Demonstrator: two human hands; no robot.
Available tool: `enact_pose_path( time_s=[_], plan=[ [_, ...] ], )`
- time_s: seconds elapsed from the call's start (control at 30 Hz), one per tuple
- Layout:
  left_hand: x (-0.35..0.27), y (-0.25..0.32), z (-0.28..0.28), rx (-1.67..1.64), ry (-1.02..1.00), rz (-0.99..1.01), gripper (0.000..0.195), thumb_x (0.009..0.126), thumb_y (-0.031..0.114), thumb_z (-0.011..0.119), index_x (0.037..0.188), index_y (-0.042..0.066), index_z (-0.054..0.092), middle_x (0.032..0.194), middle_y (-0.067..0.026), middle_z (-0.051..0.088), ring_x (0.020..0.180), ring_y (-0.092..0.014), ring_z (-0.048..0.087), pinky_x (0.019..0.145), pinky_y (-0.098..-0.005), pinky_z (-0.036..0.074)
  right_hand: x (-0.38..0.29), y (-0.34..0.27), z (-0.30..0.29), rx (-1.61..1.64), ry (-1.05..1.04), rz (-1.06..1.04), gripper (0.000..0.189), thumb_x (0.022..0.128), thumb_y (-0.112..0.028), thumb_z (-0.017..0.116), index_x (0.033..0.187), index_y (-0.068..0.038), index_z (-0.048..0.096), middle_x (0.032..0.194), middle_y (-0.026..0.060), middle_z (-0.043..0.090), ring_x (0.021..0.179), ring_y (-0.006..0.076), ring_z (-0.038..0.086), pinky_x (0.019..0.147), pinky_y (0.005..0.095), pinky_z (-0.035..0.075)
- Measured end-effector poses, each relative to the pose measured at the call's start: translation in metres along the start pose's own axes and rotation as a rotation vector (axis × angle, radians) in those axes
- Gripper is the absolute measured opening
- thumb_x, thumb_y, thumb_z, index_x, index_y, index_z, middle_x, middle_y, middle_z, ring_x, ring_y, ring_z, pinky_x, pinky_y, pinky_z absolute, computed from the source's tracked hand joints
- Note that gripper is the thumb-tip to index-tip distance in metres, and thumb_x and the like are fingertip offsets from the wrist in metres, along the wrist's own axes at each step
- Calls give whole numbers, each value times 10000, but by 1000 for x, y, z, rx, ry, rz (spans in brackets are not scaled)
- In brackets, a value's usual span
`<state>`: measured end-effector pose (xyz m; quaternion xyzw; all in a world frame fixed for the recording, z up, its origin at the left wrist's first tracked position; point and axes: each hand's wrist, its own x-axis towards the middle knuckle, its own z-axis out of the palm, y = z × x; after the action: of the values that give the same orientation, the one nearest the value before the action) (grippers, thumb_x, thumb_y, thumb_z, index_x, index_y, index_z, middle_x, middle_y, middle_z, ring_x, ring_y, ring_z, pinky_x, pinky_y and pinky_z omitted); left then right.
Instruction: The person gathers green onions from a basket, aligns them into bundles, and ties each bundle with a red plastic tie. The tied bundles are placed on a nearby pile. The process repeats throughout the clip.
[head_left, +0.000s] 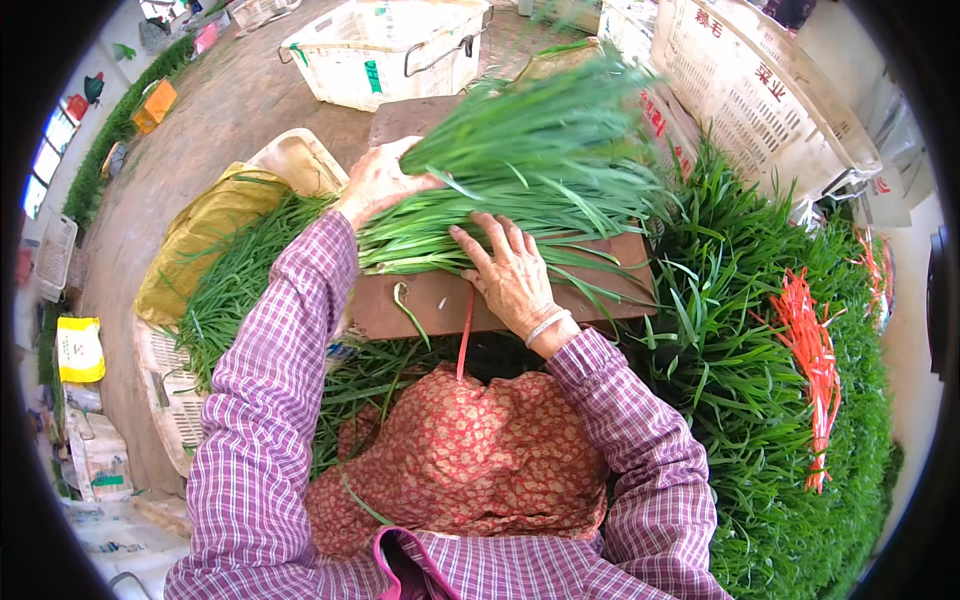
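Observation:
A bunch of long green leaves, apparently garlic chives (525, 120), is gripped near its stem end by my left hand (379, 180). Its leaf tips fan out to the upper right and look blurred. Beneath it, a layer of chives (420, 232) lies across a brown board (390, 315). My right hand (514, 277) rests with spread fingers on the near side of that layer. From under its thumb side a red tie strip (466, 330) hangs over the board's front edge. One loose stalk (409, 311) lies on the board to the left.
Piled greens (787, 450) fill the right side, with a bundle of orange-red strips (810, 352) on them. To the left, more chives (240, 277) lie beside a yellow sack (202, 232) and a white crate (161, 375). White plastic crates (360, 71) stand ahead and at upper right (750, 90).

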<state>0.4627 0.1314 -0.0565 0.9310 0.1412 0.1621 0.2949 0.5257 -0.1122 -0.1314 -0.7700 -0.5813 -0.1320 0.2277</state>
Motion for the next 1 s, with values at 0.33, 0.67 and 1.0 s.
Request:
enact_pose_path(
  time_s=[0.33, 0.67, 1.0],
  plan=[
    [-94, 64, 40, 677, 57, 244, 1366, 488, 552, 895, 1579, 117, 198, 1514, -207, 325, 1416, -405, 309, 1175, -613, 206, -25, -55, -117, 119, -428, 18, 318, 864, -307, 717, 1116, -117, 679, 929, 125, 709, 829, 330, 699, 698, 450, 540],
    [-62, 27, 58, 839, 292, 338, 1323, 534, 548, 871, 1534, -34, 230, 1471, -195, 405, 1371, -352, 384, 1153, -550, 291, 80, 10, -69, -55, -141, -119, 1305, 489, -462, 929, 1572, -196, 250, 1491, 118, 420, 1372, 327, 411, 1062, 594, 331],
    [-132, -88, -82, 675, -218, -219, 688, 754, 563, 770, 1229, 77, 665, 1247, -106, 654, 1320, -279, 489, 1164, -598, 245, 71, 23, -34, -11, -65, -91, 1142, 472, -510, 907, 1472, -204, 448, 1347, 69, 529, 1228, 302, 499, 1002, 526, 366]
  ],
)
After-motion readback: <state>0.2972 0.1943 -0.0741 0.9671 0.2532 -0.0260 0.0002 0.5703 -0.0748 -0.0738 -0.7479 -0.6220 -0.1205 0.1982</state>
